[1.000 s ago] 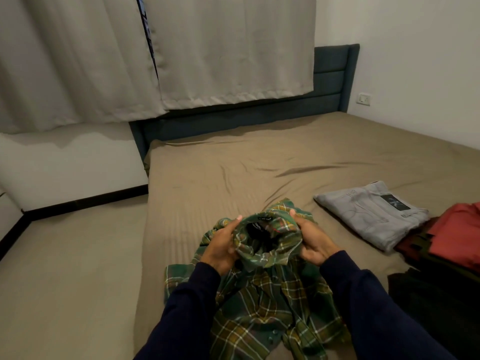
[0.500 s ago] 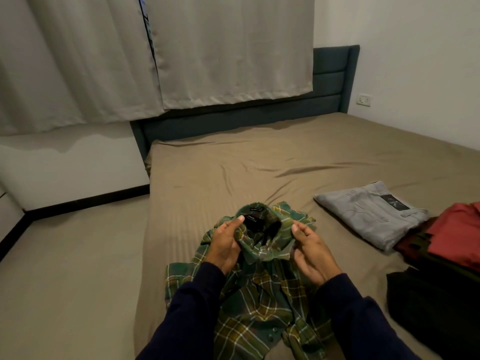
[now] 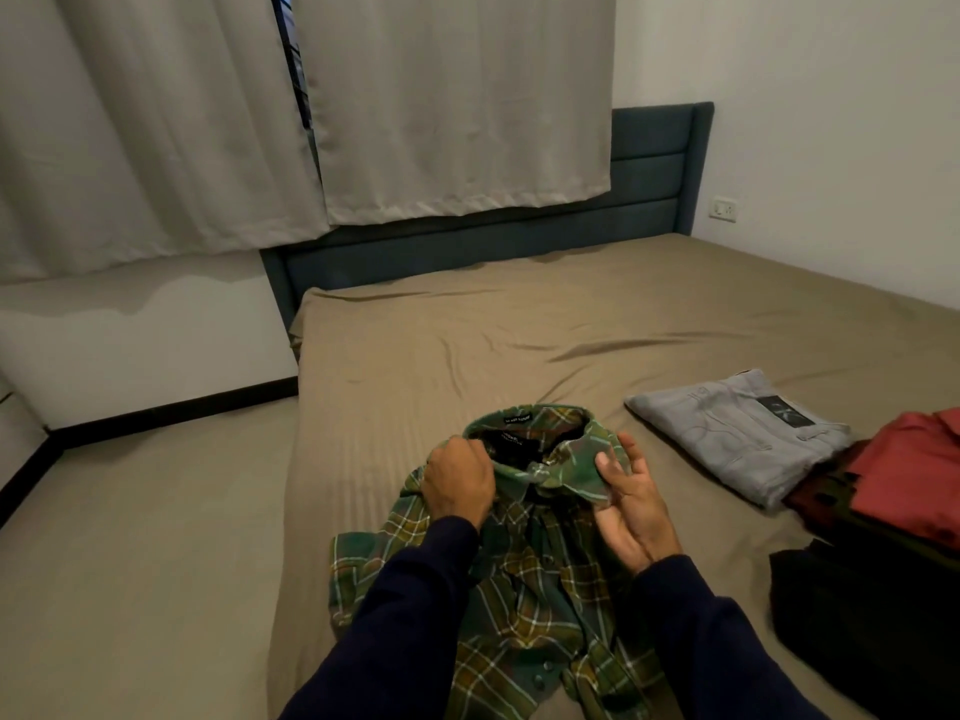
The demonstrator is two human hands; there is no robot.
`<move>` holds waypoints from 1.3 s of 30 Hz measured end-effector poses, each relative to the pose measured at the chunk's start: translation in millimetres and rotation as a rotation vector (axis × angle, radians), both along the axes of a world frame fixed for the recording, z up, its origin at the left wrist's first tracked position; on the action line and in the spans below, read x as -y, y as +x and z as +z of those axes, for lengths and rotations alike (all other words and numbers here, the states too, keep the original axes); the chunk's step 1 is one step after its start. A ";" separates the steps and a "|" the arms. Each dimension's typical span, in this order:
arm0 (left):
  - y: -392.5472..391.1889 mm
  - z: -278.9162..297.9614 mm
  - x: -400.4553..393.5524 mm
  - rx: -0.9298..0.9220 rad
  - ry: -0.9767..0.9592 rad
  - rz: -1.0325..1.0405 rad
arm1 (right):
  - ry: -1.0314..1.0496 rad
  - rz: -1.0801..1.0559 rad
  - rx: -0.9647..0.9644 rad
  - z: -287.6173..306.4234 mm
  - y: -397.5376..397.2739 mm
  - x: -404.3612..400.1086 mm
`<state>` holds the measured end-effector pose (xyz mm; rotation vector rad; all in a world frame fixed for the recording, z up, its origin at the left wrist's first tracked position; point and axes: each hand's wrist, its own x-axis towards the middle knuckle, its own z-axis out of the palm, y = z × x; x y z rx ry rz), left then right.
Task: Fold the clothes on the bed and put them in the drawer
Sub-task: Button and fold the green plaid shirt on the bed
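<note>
A green plaid shirt (image 3: 524, 579) lies front-up on the brown bed sheet (image 3: 467, 356), collar pointing away from me, a black label showing inside the neck. My left hand (image 3: 457, 483) is closed on the left side of the collar. My right hand (image 3: 631, 506) is open, palm turned inward, fingertips resting against the right collar tip. Both arms wear dark blue sleeves. No drawer is in view.
A folded grey garment (image 3: 737, 433) lies on the bed to the right. Beyond it sit a red garment (image 3: 914, 475) and a black one (image 3: 862, 615) at the right edge. The dark headboard (image 3: 649, 200) and curtains (image 3: 441, 106) stand behind; floor (image 3: 135, 537) runs along the left.
The shirt collar, held up between both hands a second ago, has been lowered flat onto the bed. My right hand has let go and opened; my left hand keeps its grip.
</note>
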<state>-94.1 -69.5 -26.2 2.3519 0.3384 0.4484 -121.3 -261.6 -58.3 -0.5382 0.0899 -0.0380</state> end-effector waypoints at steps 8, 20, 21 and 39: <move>7.4 -0.3 -18.0 0.014 -0.470 -0.367 | -1.737 -0.176 0.300 -13.3 22.7 29.8; -2.7 10.2 -37.8 0.019 -0.778 0.091 | -1.923 -0.160 0.169 24.4 24.8 -52.5; -15.6 0.3 -35.4 -0.006 -0.666 0.131 | -1.830 -0.113 0.143 19.5 20.3 -63.0; -58.5 -25.4 -84.7 -0.091 -1.092 -0.175 | -2.275 0.426 0.690 48.5 137.3 -106.2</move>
